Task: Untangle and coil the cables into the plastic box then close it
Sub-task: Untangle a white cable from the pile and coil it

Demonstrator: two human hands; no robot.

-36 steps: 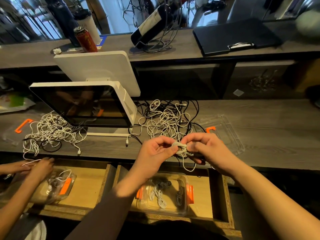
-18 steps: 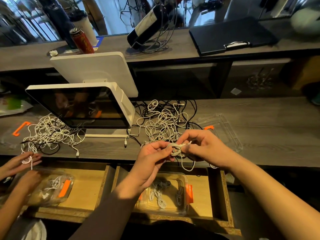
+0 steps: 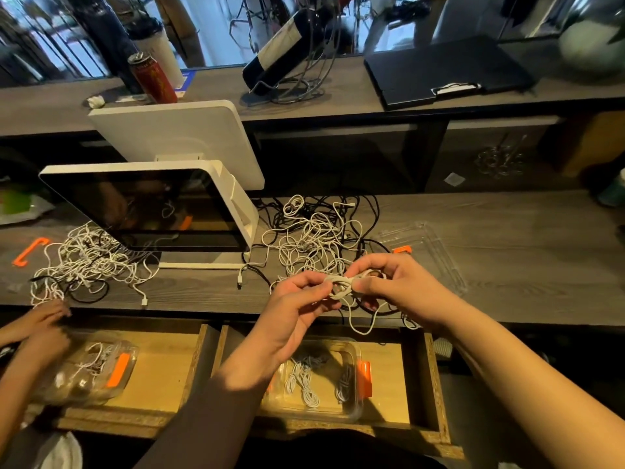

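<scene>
While both pinch it, white cable (image 3: 341,286) between left hand (image 3: 297,309), right hand (image 3: 395,289)

Coiled white cable (image 3: 341,286) now stretched between parted hands.

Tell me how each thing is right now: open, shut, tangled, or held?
Left hand: pinching the white cable.
Right hand: gripping the white cable.
White cable: partly coiled, tail dangling.
Cable pile: tangled on the counter.
Plastic box: open, coils inside.
Lid: off, on the counter.
Drawer: open.
</scene>
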